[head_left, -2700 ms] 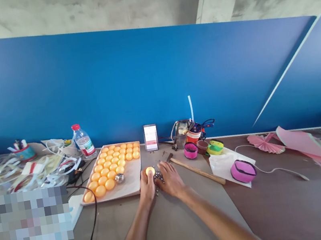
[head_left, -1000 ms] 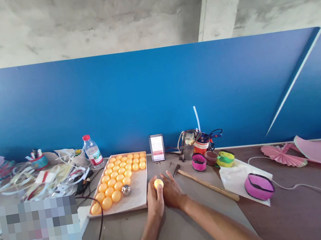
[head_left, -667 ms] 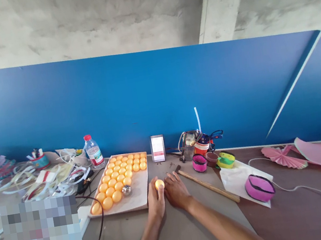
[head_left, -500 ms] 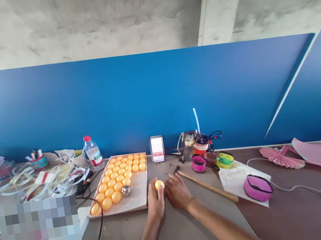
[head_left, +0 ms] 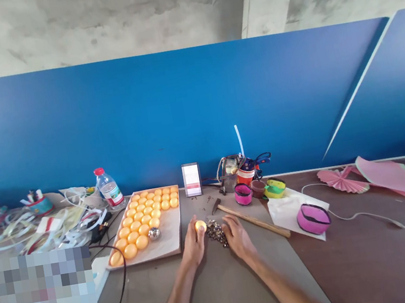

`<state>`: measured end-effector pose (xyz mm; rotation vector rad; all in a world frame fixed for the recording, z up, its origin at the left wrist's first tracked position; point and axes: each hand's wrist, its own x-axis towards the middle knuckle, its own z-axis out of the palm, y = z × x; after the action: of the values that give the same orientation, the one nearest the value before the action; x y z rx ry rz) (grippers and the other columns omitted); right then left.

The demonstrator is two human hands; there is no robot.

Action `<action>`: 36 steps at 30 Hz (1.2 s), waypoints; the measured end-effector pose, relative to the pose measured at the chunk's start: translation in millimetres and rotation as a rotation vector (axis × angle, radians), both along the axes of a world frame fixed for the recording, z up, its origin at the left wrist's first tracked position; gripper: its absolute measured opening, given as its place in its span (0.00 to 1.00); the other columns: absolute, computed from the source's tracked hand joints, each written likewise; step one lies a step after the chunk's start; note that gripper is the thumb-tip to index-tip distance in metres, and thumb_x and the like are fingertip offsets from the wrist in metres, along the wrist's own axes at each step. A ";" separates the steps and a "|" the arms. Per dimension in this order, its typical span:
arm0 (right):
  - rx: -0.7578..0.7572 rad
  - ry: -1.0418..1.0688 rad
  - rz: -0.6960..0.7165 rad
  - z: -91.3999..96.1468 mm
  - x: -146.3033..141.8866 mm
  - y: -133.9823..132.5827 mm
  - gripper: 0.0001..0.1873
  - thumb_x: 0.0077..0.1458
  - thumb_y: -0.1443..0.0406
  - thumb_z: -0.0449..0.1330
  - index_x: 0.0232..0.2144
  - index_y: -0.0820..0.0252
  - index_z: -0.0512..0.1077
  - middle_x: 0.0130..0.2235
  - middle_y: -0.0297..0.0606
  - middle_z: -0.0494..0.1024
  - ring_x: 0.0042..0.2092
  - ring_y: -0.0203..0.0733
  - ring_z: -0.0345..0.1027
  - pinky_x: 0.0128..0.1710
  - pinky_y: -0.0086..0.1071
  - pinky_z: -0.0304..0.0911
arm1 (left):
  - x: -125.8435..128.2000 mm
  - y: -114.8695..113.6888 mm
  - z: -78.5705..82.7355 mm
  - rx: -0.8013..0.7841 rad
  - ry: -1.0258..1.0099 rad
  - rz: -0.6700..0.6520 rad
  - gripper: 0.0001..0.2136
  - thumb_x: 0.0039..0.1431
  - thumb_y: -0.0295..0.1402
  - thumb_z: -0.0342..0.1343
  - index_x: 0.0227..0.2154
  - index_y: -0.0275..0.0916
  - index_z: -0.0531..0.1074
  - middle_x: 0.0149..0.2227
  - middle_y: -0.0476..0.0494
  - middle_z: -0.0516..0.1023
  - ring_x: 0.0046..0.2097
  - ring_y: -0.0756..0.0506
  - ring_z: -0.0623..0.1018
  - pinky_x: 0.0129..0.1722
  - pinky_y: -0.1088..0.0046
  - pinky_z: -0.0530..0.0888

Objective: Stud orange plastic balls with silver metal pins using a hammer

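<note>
My left hand [head_left: 194, 242] is closed around an orange ping-pong ball [head_left: 200, 226], thumb pressed against its near side. Between my hands lies a heap of small, dark, shiny bead-like pieces [head_left: 217, 233]; their exact kind is too small to make out. At the heap's right edge is my right hand [head_left: 238, 238], fingers curved and apart, with nothing seen in it. To the left, a shallow tray [head_left: 169, 233] carries rows of orange ping-pong balls [head_left: 135, 226] and one ball with a silvery, studded surface [head_left: 154, 233].
A hammer [head_left: 254, 219] lies right of my right hand. Beyond it are a magenta band [head_left: 313, 219] on white paper, small round containers and a tool cup [head_left: 245, 175]. A bottle [head_left: 109, 189], tangled strips and a black cable [head_left: 123, 287] lie left. A blue partition [head_left: 188, 107] stands behind.
My right hand has moved right, away from the left hand, and its fingers have spread. The dark heap now shows between them. My left hand still holds the ball. The view has shifted slightly.
</note>
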<state>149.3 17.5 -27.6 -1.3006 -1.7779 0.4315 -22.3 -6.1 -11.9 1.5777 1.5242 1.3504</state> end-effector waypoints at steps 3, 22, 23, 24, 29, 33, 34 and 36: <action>-0.029 0.012 0.035 -2.8 -2.3 1.0 0.22 0.59 0.57 0.43 0.48 0.63 0.66 0.50 0.48 0.68 0.53 0.46 0.60 0.54 0.43 0.57 | 1.3 -1.8 -0.3 0.006 0.021 -0.090 0.21 0.57 0.45 0.45 0.47 0.37 0.66 0.54 0.35 0.66 0.57 0.42 0.64 0.57 0.62 0.58; -0.216 0.064 0.163 24.5 -14.1 7.6 0.24 0.58 0.56 0.42 0.48 0.62 0.67 0.51 0.45 0.70 0.53 0.43 0.62 0.54 0.39 0.56 | 2.2 2.1 -0.6 0.088 -0.034 0.007 0.19 0.57 0.45 0.45 0.45 0.38 0.67 0.52 0.37 0.68 0.56 0.42 0.65 0.57 0.61 0.57; -0.235 0.089 0.167 25.3 -16.8 8.8 0.25 0.58 0.55 0.42 0.48 0.62 0.67 0.51 0.45 0.70 0.54 0.44 0.62 0.54 0.39 0.56 | 1.5 2.7 -0.9 0.072 -0.043 0.013 0.20 0.57 0.45 0.45 0.46 0.38 0.66 0.52 0.37 0.67 0.56 0.42 0.64 0.57 0.61 0.57; -0.254 0.111 0.172 25.7 -19.7 9.6 0.26 0.58 0.54 0.41 0.49 0.63 0.67 0.51 0.46 0.70 0.54 0.44 0.62 0.54 0.39 0.56 | 0.7 3.1 -0.9 0.052 -0.054 0.016 0.21 0.58 0.46 0.44 0.48 0.37 0.65 0.53 0.36 0.67 0.56 0.42 0.64 0.57 0.61 0.57; -0.287 0.208 0.197 23.9 -27.4 9.4 0.29 0.58 0.51 0.39 0.49 0.64 0.67 0.52 0.46 0.69 0.55 0.43 0.60 0.56 0.39 0.54 | -1.5 1.4 -0.1 -0.004 -0.076 -0.016 0.23 0.58 0.46 0.44 0.50 0.37 0.64 0.54 0.36 0.66 0.57 0.42 0.64 0.57 0.63 0.57; -0.301 0.297 0.205 26.6 -20.6 8.0 0.31 0.58 0.49 0.38 0.49 0.62 0.68 0.52 0.44 0.70 0.55 0.44 0.61 0.55 0.39 0.55 | -1.7 0.3 -0.7 -0.010 -0.064 0.000 0.23 0.57 0.47 0.44 0.50 0.36 0.64 0.54 0.35 0.65 0.57 0.42 0.63 0.57 0.63 0.57; -0.309 0.319 0.211 28.2 -18.7 7.7 0.31 0.58 0.49 0.39 0.48 0.62 0.68 0.51 0.44 0.70 0.54 0.44 0.61 0.55 0.39 0.55 | -1.8 0.3 -0.8 -0.014 -0.064 0.011 0.24 0.57 0.47 0.44 0.50 0.36 0.64 0.54 0.35 0.65 0.57 0.42 0.63 0.58 0.63 0.56; -0.333 0.358 0.220 31.4 -15.9 7.2 0.32 0.57 0.48 0.39 0.48 0.62 0.68 0.51 0.44 0.70 0.54 0.45 0.61 0.55 0.39 0.54 | -2.2 0.7 -0.8 -0.017 -0.070 0.036 0.24 0.57 0.48 0.44 0.50 0.37 0.64 0.54 0.36 0.65 0.57 0.42 0.63 0.58 0.63 0.56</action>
<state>133.4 24.7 3.7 -1.1593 -1.5894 1.0537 -24.6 -5.4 -12.7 1.4838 1.5246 1.3938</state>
